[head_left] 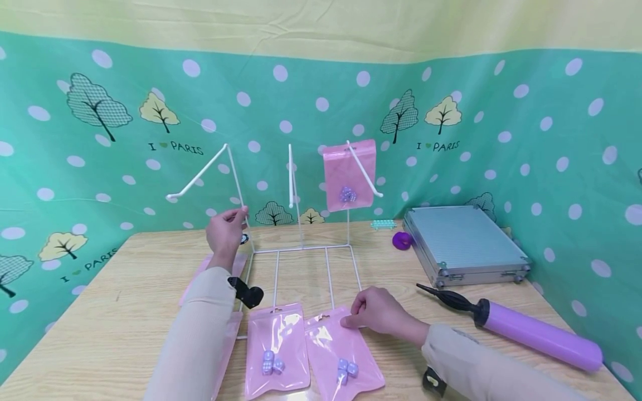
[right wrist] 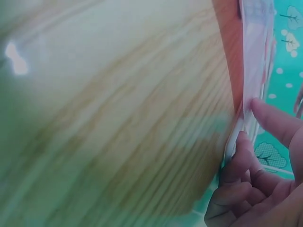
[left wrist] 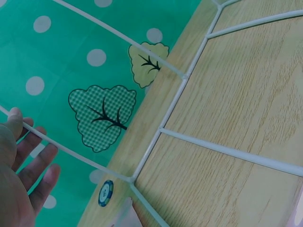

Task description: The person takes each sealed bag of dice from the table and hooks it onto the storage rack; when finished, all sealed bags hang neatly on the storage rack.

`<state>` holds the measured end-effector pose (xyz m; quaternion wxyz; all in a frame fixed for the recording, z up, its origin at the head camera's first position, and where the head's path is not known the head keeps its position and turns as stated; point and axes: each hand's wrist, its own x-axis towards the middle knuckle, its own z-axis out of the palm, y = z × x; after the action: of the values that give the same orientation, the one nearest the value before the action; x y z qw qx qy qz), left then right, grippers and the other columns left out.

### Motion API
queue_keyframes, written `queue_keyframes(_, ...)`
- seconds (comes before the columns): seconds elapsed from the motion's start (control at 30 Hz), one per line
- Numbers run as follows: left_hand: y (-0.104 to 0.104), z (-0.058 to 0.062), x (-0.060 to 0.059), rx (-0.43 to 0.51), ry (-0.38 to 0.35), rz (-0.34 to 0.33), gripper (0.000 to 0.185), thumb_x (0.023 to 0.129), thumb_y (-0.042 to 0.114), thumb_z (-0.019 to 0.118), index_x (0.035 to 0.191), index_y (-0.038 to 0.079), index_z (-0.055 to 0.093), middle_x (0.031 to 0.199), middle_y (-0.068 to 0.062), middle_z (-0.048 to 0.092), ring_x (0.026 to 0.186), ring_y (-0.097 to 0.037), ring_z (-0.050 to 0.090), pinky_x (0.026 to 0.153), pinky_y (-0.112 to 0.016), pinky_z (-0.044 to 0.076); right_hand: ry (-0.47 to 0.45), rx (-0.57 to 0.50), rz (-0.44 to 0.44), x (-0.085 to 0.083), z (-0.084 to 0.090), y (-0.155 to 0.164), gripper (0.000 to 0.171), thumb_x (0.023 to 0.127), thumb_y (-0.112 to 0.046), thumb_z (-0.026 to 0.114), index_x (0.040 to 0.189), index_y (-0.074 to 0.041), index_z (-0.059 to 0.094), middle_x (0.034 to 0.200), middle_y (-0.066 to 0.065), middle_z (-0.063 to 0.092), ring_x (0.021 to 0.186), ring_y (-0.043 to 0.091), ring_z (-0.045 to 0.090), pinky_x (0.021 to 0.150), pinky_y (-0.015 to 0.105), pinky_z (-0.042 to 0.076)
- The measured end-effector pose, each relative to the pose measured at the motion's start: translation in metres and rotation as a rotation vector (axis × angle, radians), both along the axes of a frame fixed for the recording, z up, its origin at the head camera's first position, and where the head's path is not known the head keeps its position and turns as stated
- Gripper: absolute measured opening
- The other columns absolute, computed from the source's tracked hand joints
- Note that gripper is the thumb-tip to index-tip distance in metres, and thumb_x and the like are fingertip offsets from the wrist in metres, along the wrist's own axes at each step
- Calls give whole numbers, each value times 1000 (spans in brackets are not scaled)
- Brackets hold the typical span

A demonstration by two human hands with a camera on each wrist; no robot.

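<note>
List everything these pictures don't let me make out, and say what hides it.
Head: upper left bag and lower left bag, largely behind the left sleeve; contents unseen.
Head: chip, partly behind the left hand.
Left wrist: the chip's centre marking, too small to read.
Head: the inside of the case, which is shut.
Right wrist: held bag, nearly edge-on, cut off by the top edge.

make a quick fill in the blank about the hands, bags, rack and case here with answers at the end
1. The left hand grips the ____ upright of the white rack.
2. The right hand pinches a bag coloured ____.
3. In the head view, the hanging bag is on the ____ of three hooks.
4. The silver case is ____ (open/closed).

Missing words: leftmost; pink; rightmost; closed.
</note>
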<state>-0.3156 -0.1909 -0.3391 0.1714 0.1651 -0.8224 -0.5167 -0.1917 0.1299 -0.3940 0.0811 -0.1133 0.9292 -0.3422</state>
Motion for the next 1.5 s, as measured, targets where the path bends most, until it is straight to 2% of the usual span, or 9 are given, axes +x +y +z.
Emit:
queue_keyframes(0.23,1,0,-2,-12,1,-1,42,103,44,60,128,12,71,122,-12,72,107,-28,72,83,-31,53,-79,-38,-47,-2,1,2,28,76,-21,90,71,-11,65,70,-1,57,64,15,50,59,28,40)
queue_keyframes(0.4,2,1,-2,-16,6,1,40,103,42,60,127,12,72,121,-12,73,106,-28,72,83,-32,53,-150,-102,-36,-3,4,12,27,79,-20,88,72,-11,63,68,0,56,59,13,46,54,26,36)
queue_keyframes(0.6,2,1,-2,-7,6,-3,40,103,42,61,127,12,71,121,-12,72,107,-28,72,83,-32,53,-203,-187,37,-6,8,28,24,82,-15,84,76,-9,62,68,-1,54,59,13,44,53,24,35)
queue_keyframes(0.77,2,2,-1,-4,6,-3,41,103,43,60,127,12,71,122,-12,72,107,-27,72,83,-31,53,-222,-262,127,-9,12,40,19,87,-14,79,82,-6,62,72,-1,56,64,15,50,55,24,40)
queue_keyframes(0.97,2,2,0,19,6,-8,41,103,42,60,127,11,71,122,-13,72,109,-29,71,92,-38,53,-221,-333,196,-11,13,52,12,94,-12,71,96,0,69,80,0,64,72,15,57,61,26,49)
queue_keyframes(1.07,1,2,1,26,1,-11,41,103,42,60,128,11,70,123,-13,72,110,-29,71,94,-40,53,-217,-380,205,-10,14,55,14,97,-8,66,104,4,68,87,5,70,80,18,65,72,33,57)
queue_keyframes(1.2,1,1,2,26,-2,-10,42,103,43,59,128,12,70,123,-12,72,109,-28,71,93,-39,53,-210,-434,198,-6,18,58,16,98,-4,62,108,8,64,94,12,73,86,22,69,80,41,60)
queue_keyframes(1.33,0,1,2,23,0,-11,42,103,43,59,128,12,71,123,-12,72,109,-28,71,91,-37,53,-194,-479,197,-5,23,60,20,100,-8,61,112,8,64,99,13,73,89,23,69,82,42,60)
queue_keyframes(1.5,0,0,2,26,-2,-13,43,103,44,59,129,12,70,124,-11,71,110,-28,71,89,-35,52,-143,-527,200,-3,31,64,27,103,-13,59,121,7,63,98,13,71,86,25,69,76,40,61)
